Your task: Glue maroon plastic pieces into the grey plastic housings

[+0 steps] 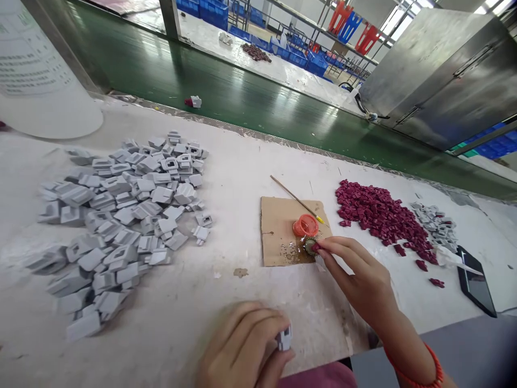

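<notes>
Near the front edge of the table, my left hand [250, 345] pinches a grey plastic part [284, 338] between thumb and fingers. My right hand [357, 275] reaches over the cardboard piece [274, 215] and holds a small dark red part [315, 247] at its fingertips. That part touches a small round cap [310, 246] on the wet cardboard. Just behind the cap stands a red-orange cup [306, 225]. A thin stick [294, 197] with a yellow tip lies across the cardboard's back edge.
Grey parts [133, 205] are heaped at the left, dark red parts [379, 213] at the right, beside a smaller grey pile [435, 223]. A phone [476, 280] lies at the far right. Behind the table runs a green conveyor belt [242, 102]; a white container [44, 81] stands back left.
</notes>
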{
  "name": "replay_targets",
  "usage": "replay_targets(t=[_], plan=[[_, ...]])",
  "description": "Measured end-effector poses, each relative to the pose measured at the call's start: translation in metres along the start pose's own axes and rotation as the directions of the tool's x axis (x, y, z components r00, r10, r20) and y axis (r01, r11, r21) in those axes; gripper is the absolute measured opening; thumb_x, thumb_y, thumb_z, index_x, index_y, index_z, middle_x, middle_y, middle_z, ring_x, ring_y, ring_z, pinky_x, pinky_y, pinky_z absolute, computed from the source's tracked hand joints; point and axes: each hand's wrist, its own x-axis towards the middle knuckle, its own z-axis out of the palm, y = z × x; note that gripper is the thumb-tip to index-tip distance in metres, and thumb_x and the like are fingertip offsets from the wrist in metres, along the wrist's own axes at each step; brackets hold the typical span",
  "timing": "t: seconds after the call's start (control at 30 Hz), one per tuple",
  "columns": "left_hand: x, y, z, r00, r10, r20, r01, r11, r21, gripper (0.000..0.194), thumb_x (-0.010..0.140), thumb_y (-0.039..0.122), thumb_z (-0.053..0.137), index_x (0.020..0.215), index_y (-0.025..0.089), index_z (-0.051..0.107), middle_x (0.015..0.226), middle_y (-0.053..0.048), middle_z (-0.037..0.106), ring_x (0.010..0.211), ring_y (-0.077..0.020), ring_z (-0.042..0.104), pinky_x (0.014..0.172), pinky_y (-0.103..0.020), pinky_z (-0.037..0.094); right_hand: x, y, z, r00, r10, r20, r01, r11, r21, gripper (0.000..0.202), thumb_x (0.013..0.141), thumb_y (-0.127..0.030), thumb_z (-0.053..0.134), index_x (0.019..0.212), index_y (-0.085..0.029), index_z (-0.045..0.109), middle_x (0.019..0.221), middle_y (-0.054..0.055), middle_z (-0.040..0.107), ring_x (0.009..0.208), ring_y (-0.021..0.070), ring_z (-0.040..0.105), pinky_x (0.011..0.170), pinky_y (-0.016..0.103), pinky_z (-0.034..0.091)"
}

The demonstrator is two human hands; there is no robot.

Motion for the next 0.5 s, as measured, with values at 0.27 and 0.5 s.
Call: replay_targets(t=[0.27,0.5], plan=[[-0.005,0.001,0.007,1.0,-0.013,-0.013,0.015,0.995,0.097,0.024,0.082,0.016,0.072,0.102,0.021,0.06,0.089,0.001,0.075,0.093,-0.0169,0.07,0.091,-0.021,0.053,0.006,0.002,0.0,0.999,-0.018,0.027,0.018,1.0,-0.007,0.019,0.09,-0.007,0.057,0.103,-0.019,0.065,0.094,0.007,0.069,0.087,0.018,0.067,0.077,0.029,0.059],[-0.006,0.01,0.016,0.978,-0.182,-0.105,0.19,0.98,0.067,0.017,0.085,0.014,0.067,0.095,0.022,0.056,0.083,0.0,0.071,0.096,-0.0202,0.065,0.088,-0.028,0.05,0.005,0.002,-0.001,0.999,0.041,0.008,-0.041,0.999,0.031,0.018,0.09,-0.007,0.059,0.101,-0.02,0.065,0.094,0.005,0.068,0.085,0.0165,0.067,0.077,0.028,0.058]])
